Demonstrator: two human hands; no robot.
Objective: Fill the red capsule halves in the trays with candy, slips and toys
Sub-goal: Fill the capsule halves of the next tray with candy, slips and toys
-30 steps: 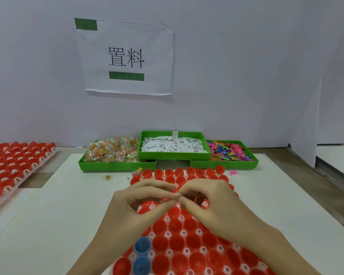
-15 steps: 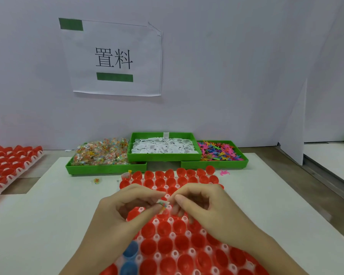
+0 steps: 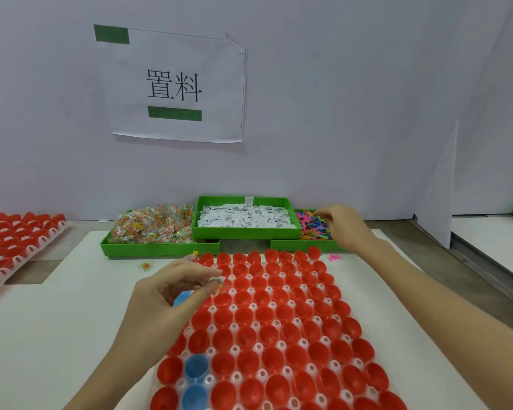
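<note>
A clear tray [image 3: 267, 347] of red capsule halves [image 3: 279, 309] lies on the white mat before me, with blue halves [image 3: 196, 368] at its near left. My left hand [image 3: 172, 294] hovers over the tray's left side and pinches a small wrapped candy [image 3: 215, 282] between thumb and fingers. My right hand [image 3: 342, 224] reaches into the green bin of coloured toys [image 3: 311, 226] at the back right, fingers curled down among them. Beside it stand the green bin of white slips [image 3: 246, 218] and the green bin of wrapped candy [image 3: 153, 224].
A second tray of red halves [image 3: 12, 241] lies at the far left. One loose candy [image 3: 145, 266] and a pink toy [image 3: 334, 257] lie on the mat [image 3: 57, 321]. A paper sign [image 3: 175, 84] hangs on the white wall; a white divider [image 3: 436, 184] stands at right.
My hands were together over the tray, working a candy between them. Now the right hand has moved away to the toy bin while the left keeps the candy.
</note>
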